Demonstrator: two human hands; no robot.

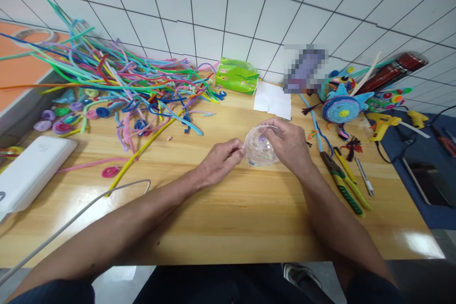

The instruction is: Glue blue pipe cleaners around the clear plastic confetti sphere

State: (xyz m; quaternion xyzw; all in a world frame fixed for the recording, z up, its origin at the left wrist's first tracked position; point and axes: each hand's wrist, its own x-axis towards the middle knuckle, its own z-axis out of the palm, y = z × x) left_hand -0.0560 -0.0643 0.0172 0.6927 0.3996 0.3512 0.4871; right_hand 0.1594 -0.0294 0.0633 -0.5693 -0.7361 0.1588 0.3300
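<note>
A clear, round plastic bowl [259,153] with a whitish rim is held above the middle of the wooden table. My right hand [285,140] grips its right side, the thumb reaching in over the rim and the fingers on the far edge. On the left, my left hand [225,157] is closed in a pinch at the bowl's rim. Whether a thin strip is also between those fingertips is too small to make out. Small coloured specks show through the clear plastic.
A heap of coloured pipe cleaners [142,80] spreads at the back left, near a white power bank [39,168] and a cable [85,211]. A green packet [237,76] and white paper [272,99] lie behind. Pliers [342,183], a pen [365,178] and a yellow glue gun [383,126] are right.
</note>
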